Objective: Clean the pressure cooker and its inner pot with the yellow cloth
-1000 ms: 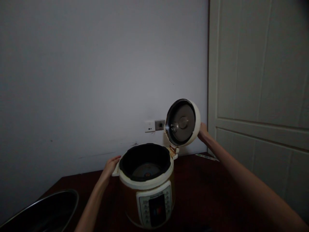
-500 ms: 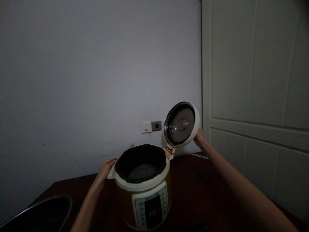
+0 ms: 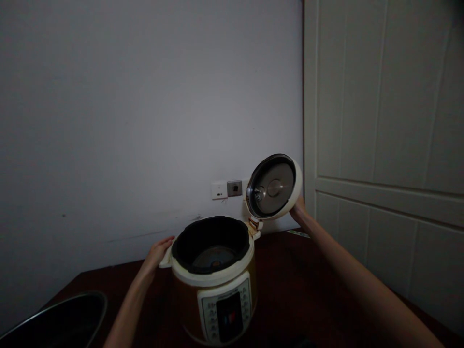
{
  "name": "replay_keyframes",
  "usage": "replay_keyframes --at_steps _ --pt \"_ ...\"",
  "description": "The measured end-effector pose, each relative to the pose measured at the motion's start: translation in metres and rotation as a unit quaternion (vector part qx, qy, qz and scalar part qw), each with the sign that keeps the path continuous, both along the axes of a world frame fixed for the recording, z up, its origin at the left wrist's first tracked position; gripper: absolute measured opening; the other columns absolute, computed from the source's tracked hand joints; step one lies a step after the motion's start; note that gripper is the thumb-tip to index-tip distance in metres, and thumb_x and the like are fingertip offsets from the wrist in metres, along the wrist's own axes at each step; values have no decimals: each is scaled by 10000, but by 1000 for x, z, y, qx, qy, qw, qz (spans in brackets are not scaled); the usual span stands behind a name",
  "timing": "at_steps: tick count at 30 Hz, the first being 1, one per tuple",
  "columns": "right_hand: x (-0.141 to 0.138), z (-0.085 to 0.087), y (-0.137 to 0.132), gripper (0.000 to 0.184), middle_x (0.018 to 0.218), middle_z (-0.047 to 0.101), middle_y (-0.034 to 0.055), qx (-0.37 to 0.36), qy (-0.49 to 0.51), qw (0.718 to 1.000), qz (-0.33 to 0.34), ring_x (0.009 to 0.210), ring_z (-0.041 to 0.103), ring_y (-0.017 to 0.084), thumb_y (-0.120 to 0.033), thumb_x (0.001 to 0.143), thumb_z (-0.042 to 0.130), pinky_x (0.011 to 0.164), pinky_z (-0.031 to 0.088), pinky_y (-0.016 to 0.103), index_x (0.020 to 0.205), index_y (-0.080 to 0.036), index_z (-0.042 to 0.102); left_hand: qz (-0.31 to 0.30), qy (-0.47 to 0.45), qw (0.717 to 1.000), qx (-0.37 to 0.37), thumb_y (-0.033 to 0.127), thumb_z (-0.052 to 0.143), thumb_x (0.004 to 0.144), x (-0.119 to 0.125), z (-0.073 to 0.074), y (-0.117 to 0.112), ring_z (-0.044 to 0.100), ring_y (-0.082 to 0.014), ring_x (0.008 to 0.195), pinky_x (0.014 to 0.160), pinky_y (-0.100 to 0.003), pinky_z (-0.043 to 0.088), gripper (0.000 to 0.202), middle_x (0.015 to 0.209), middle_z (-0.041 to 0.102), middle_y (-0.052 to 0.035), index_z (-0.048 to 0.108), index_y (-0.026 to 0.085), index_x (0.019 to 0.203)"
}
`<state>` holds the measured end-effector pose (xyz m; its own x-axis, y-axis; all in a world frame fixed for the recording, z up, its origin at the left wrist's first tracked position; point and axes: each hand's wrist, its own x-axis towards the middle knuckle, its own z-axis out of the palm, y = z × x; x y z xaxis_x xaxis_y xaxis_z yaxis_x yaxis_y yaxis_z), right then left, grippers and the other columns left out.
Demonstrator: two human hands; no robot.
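An electric pressure cooker (image 3: 213,279) with a cream rim and a front button panel stands on the dark red table. Its lid (image 3: 274,187) is swung up at the right on a hinge, with the metal inner side facing me. Inside the body, the dark round cavity (image 3: 217,256) shows a small knob at its floor. My left hand (image 3: 159,251) is closed around the side handle (image 3: 166,260) at the left. Behind the lid's outer edge, my right hand (image 3: 298,210) holds the lid; its fingers are mostly hidden.
A large dark pan (image 3: 61,321) with a metal rim is partly in view at the lower left. Wall sockets (image 3: 226,189) sit behind the cooker. On the right stands a pale panelled door (image 3: 384,145). A thin patterned strip (image 3: 298,233) lies at the table's (image 3: 286,275) back edge.
The lid has tipped very slightly further to the right with my right hand on it. My left hand stays at the side handle.
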<state>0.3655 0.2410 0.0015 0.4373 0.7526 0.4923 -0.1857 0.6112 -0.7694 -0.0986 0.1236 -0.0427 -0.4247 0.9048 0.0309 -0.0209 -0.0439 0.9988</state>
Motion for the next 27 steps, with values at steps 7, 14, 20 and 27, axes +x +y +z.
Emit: replay_keyframes --at_steps 7,14,20,27 --pt "-2 -5 -1 232 567 576 -45 -14 31 999 2 591 528 119 -357 567 595 545 441 223 733 -194 591 -9 12 1000 -1 73 598 735 -1 1 0 641 -163 561 582 -251 486 156 640 707 -36 702 120 842" --pt "-3 -10 -5 272 570 572 -50 -50 31 998 25 514 474 91 -376 571 608 478 397 190 757 -179 588 -10 -15 1000 -4 67 565 752 -1 1 2 633 -154 530 570 -246 490 184 622 703 -35 682 99 890" --pt "3 -16 -23 319 694 642 -12 -82 36 994 68 557 566 117 -449 661 601 508 473 222 871 -209 589 -11 -9 1000 -3 79 554 780 4 3 -4 639 -158 529 530 -242 486 215 645 712 -36 673 103 958" --pt "-8 -57 -73 204 852 697 57 -161 110 971 138 684 663 150 -329 739 617 565 545 246 898 -201 621 -10 -12 1000 -8 65 521 792 6 5 -6 661 -161 561 572 -244 511 247 629 710 -30 678 111 977"
